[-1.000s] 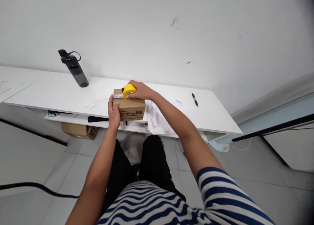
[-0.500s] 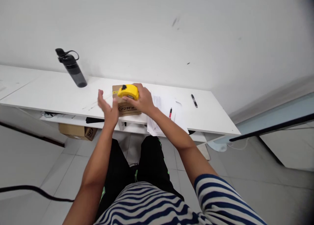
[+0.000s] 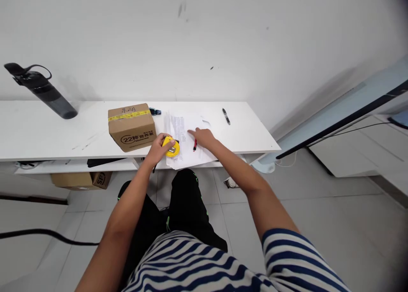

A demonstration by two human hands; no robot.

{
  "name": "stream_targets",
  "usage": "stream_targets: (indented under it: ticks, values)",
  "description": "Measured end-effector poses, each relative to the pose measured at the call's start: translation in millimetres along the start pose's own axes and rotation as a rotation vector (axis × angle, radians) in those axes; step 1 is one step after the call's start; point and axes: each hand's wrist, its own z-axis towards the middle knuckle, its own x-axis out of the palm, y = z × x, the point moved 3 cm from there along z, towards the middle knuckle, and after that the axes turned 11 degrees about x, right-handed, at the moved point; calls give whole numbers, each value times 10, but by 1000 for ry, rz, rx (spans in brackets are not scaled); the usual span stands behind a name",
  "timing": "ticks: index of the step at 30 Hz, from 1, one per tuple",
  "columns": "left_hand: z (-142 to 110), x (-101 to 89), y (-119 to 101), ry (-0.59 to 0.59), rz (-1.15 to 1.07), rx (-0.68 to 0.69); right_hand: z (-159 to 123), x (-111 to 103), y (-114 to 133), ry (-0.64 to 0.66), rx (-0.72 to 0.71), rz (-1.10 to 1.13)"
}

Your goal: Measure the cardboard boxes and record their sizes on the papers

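Observation:
My left hand (image 3: 157,150) is closed around a yellow tape measure (image 3: 172,148), held at the left edge of the printed papers (image 3: 188,156). No blade shows drawn out of its case. Over those papers is my right hand (image 3: 204,137), its index finger stretched out and nothing visible in its grasp. A red pen (image 3: 195,145) lies on the sheets just below that hand. Left of the tape measure stands a taped cardboard box (image 3: 134,128), with handwriting on top and printed characters on its front.
A dark water bottle (image 3: 51,94) stands on the white desk (image 3: 92,128) at the left. Behind the box lies a small dark object (image 3: 155,111). A black pen (image 3: 226,116) rests farther right. Below the desk sits another cardboard box (image 3: 76,180).
The tape measure has passed from my right hand to my left and has left the box top. My right hand has moved onto the papers. The view has shifted right.

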Motion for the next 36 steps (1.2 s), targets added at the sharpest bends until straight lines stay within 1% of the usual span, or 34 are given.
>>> stream_targets:
  ticks: [1,2,4,5,6,7,9,11,12,14,15,18,20,21,25,29,33,36]
  values:
    - [59,25,72,18,4,-16,72,38,-43,27,-90,-118]
    - [104,48,147,11,8,-29,121,64,-63,36,-181,-200]
    - [157,68,295,-61,20,-39,172,86,-72,10,-313,-269]
    - [167,62,361,-109,26,-38,184,88,-70,-15,-338,-260]
    - [168,47,419,-156,32,-36,192,87,-67,-48,-333,-224]
    - [164,28,465,-190,36,-36,199,84,-62,-92,-298,-160]
    - [146,-16,518,-216,33,-44,206,83,-50,-198,-145,61]
    - [126,-49,523,-208,11,-64,192,112,-21,-287,13,413]
    - [117,-59,514,-204,-1,-76,180,142,9,-306,52,616]
    - [105,-68,488,-205,-16,-96,155,222,93,-287,65,972]
    - [102,-68,476,-208,-19,-103,147,264,138,-257,60,1098]
    - [99,-57,472,-209,-36,-116,136,380,235,-119,81,1309]
    - [98,-51,488,-208,-50,-114,132,426,262,-42,94,1352]
    - [96,-50,499,-210,-54,-109,129,436,263,-32,103,1345]
    - [87,-48,539,-214,-51,-96,111,442,221,-101,181,1255]
    - [88,-44,576,-208,-32,-84,116,461,227,-95,178,1228]
    - [86,-48,616,-184,-25,-81,125,478,246,-85,144,1227]
    - [84,-51,624,-189,-36,-79,133,497,237,-83,170,1236]
